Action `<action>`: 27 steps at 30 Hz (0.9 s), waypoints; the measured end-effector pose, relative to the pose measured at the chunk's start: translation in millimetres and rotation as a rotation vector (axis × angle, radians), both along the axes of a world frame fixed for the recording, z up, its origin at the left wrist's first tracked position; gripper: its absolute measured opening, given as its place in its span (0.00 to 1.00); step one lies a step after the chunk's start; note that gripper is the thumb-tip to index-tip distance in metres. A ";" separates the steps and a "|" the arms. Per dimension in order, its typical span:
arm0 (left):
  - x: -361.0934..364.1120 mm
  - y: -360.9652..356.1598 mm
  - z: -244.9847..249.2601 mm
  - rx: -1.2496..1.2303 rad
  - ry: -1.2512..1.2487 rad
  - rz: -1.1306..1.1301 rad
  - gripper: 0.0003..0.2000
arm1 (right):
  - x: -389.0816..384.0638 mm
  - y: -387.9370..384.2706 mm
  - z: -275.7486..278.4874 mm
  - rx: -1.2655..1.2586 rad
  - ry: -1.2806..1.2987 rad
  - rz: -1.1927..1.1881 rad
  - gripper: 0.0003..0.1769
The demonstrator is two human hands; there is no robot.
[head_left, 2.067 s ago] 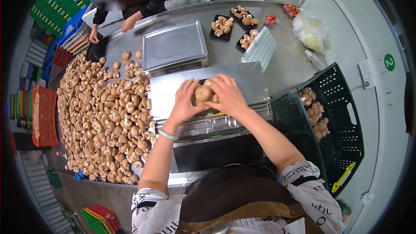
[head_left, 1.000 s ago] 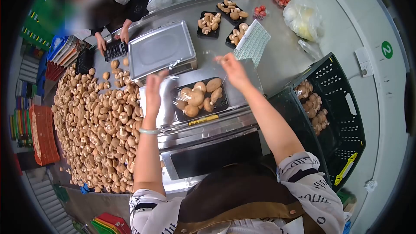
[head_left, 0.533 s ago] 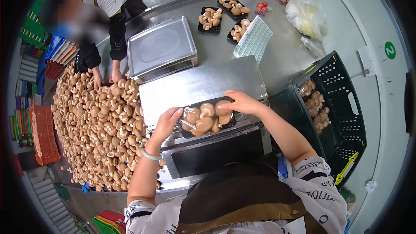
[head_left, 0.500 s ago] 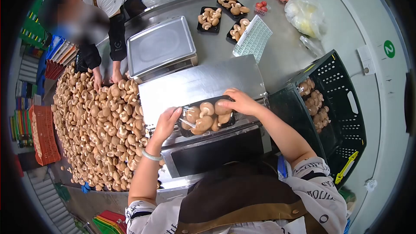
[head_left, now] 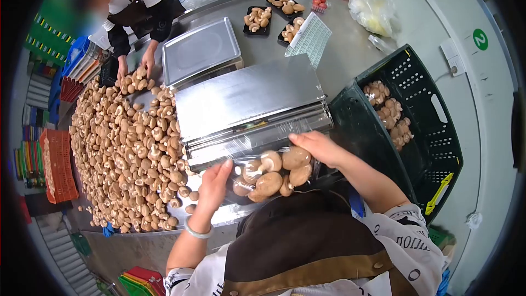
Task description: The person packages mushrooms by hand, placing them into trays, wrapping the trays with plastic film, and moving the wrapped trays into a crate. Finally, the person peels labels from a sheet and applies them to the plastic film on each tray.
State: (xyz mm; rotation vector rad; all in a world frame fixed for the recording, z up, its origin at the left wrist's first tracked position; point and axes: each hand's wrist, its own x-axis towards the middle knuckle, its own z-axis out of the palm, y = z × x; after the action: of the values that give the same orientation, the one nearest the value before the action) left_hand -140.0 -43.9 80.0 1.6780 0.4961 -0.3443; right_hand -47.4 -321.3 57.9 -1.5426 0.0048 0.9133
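Between my two hands is a tray of shiitake mushrooms (head_left: 268, 183) with clear film stretched over its top. My left hand (head_left: 213, 187) grips the tray's left end, thumb on the film. At the right end, my right hand (head_left: 319, 148) holds on with its thumb on top; the fingers of both hands are mostly hidden underneath. Film runs from the tray to the metal wrapping machine (head_left: 249, 101) just beyond it. A large heap of loose shiitake mushrooms (head_left: 129, 153) lies to the left of the machine.
A weighing scale (head_left: 201, 49) stands behind the machine. Filled mushroom trays (head_left: 257, 20) and a pale green grid sheet (head_left: 310, 41) are farther back. On the right, a dark green crate (head_left: 433, 131) holds wrapped mushrooms (head_left: 390, 112). A co-worker's hands (head_left: 134, 71) touch mushrooms at the far left.
The tray has come down off the machine's top towards my body, with both hands on it and film stretching behind. The co-worker's hands have gathered mushrooms near the scale.
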 end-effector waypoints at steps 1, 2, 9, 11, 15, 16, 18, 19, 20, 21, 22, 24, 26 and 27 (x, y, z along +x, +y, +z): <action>-10.4 -3.3 -22.1 0.031 0.015 0.007 0.20 | -9.7 -4.4 -16.0 -0.071 -0.033 0.049 0.26; -17.1 -5.3 -50.2 0.062 0.030 0.014 0.21 | -20.1 -4.2 -31.8 -0.113 -0.097 0.046 0.28; -25.4 -16.4 -127.6 0.651 -0.229 -0.138 0.22 | -45.7 -19.3 -141.0 -0.257 -0.067 -0.248 0.28; -34.1 -20.7 -128.5 0.589 -0.217 -0.007 0.15 | -57.9 -24.5 -144.1 -0.269 -0.197 -0.321 0.21; -61.9 -24.8 -137.2 0.377 -0.314 0.122 0.06 | -81.5 -28.6 -152.7 -0.063 -0.236 -0.422 0.12; -65.7 -23.3 -141.3 0.352 -0.331 0.151 0.07 | -87.2 -28.2 -163.5 0.005 -0.306 -0.432 0.12; -67.3 -14.4 -151.3 0.304 -0.371 0.211 0.10 | -93.9 -30.5 -128.7 0.115 -0.115 -0.501 0.12; -65.9 -10.5 -145.5 0.253 -0.381 0.233 0.11 | -99.7 -39.6 -108.2 0.201 -0.075 -0.575 0.11; -66.3 -4.2 -145.2 0.185 -0.384 0.263 0.12 | -106.8 -49.4 -89.8 0.287 -0.035 -0.648 0.11; -64.3 -1.9 -138.0 0.192 -0.381 0.234 0.12 | -116.1 -59.5 -71.6 0.260 -0.075 -0.696 0.10; -62.9 -1.4 -129.7 0.198 -0.376 0.202 0.11 | -128.7 -70.5 -59.9 0.231 -0.113 -0.746 0.10; -56.5 -4.8 -127.5 0.404 -0.387 0.012 0.10 | -153.3 -91.6 -62.7 -0.023 -0.217 -0.826 0.07; -47.1 -14.6 -134.2 0.630 -0.423 -0.176 0.07 | -179.0 -107.5 -111.8 -0.260 -0.365 -0.909 0.06; -41.6 -24.0 -143.1 0.753 -0.453 -0.261 0.05 | -186.0 -107.4 -128.0 -0.358 -0.373 -0.946 0.06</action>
State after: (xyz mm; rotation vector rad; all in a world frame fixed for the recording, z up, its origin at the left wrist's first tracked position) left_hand -181.6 -67.9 -63.0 2.4770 0.0499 0.0650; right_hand -233.3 -428.7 -70.1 -1.7452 0.6062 -0.1377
